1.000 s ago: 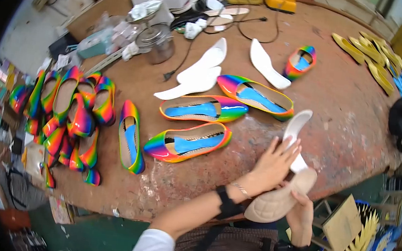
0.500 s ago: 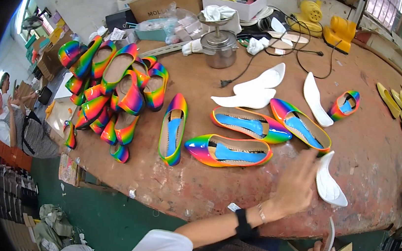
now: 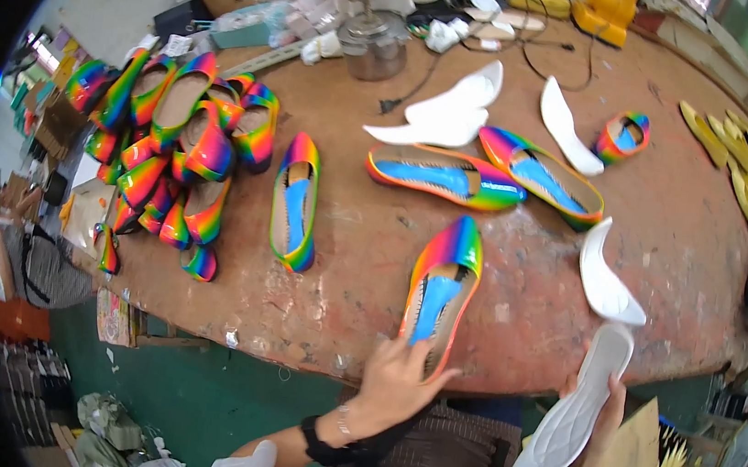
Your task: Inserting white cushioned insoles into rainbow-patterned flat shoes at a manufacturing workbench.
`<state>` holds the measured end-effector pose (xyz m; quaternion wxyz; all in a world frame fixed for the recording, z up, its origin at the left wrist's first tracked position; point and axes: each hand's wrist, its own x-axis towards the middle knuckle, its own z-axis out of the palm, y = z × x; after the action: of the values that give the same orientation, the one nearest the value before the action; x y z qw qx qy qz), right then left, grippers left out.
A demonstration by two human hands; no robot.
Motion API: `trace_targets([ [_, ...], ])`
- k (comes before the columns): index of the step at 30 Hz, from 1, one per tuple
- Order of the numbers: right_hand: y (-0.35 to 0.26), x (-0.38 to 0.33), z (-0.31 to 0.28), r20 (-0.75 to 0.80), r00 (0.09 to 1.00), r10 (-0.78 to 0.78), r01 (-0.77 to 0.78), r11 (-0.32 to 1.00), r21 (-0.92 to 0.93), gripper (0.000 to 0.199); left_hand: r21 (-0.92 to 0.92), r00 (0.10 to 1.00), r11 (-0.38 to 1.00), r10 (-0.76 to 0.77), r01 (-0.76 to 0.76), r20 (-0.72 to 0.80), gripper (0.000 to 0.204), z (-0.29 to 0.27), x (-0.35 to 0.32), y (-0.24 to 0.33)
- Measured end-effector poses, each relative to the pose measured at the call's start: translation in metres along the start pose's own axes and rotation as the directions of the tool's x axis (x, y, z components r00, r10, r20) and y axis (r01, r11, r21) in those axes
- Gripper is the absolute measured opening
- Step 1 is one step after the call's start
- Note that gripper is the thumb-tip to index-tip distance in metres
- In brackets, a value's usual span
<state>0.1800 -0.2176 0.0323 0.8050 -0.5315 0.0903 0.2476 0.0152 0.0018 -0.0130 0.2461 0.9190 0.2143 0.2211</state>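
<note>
My left hand [image 3: 395, 385] grips the heel end of a rainbow-coloured flat shoe [image 3: 449, 261] at the table's near edge. The shoe's toe points away from me, and blue lining shows inside it. In my right hand [image 3: 609, 410] is a white quilted insole [image 3: 577, 409], held upright off the table's front edge; its fingers are partly behind the insole. Just beyond lies another white insole [image 3: 607, 277]. Farther back are two more rainbow flats, one flat shoe [image 3: 440, 177] lying sideways and another flat shoe [image 3: 546, 181] at a slant beside it.
A heap of rainbow shoes [image 3: 177, 142] covers the left side, with a single flat [image 3: 295, 201] nearby. White insoles [image 3: 444, 108] lie at the back, before a metal pot [image 3: 372, 44] and a cable [image 3: 541, 59]. Yellow shoe pieces [image 3: 729, 154] sit far right. Two people [image 3: 8, 247] are at left.
My left hand has moved left and nearer, turning the shoe from sideways to toe-away and drawing it closer. My right hand has lifted the insole higher. The whole view has shifted slightly.
</note>
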Motion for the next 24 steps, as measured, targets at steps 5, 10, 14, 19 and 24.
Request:
trace_targets([
  [5,-0.013,0.006,0.015,0.335,0.942,-0.004,0.171,0.865,-0.472,0.051,-0.042,0.94,0.966,0.257,-0.254,0.224,0.02,-0.07,-0.031,-0.065],
  [10,0.017,0.011,0.071,0.785,0.614,-0.077,0.776,-0.123,-0.619,0.047,-0.021,0.985,0.995,0.098,-0.096,0.143,0.042,-0.083,-0.038,-0.111],
  [14,0.083,0.013,0.124,0.956,0.289,-0.056,0.947,0.164,-0.277,0.034,-0.088,0.996,0.993,0.079,-0.075,0.039,0.103,-0.052,-0.049,-0.124],
  [19,0.139,0.005,0.154,0.925,0.377,-0.044,0.885,0.313,-0.346,0.029,-0.357,0.992,0.931,-0.104,0.07,-0.077,0.118,-0.031,-0.057,-0.124],
  [24,0.163,0.004,0.162,0.903,0.429,0.005,0.845,0.351,-0.403,0.031,-0.469,0.992,0.879,-0.12,0.091,-0.033,0.13,-0.034,-0.061,-0.126],
])
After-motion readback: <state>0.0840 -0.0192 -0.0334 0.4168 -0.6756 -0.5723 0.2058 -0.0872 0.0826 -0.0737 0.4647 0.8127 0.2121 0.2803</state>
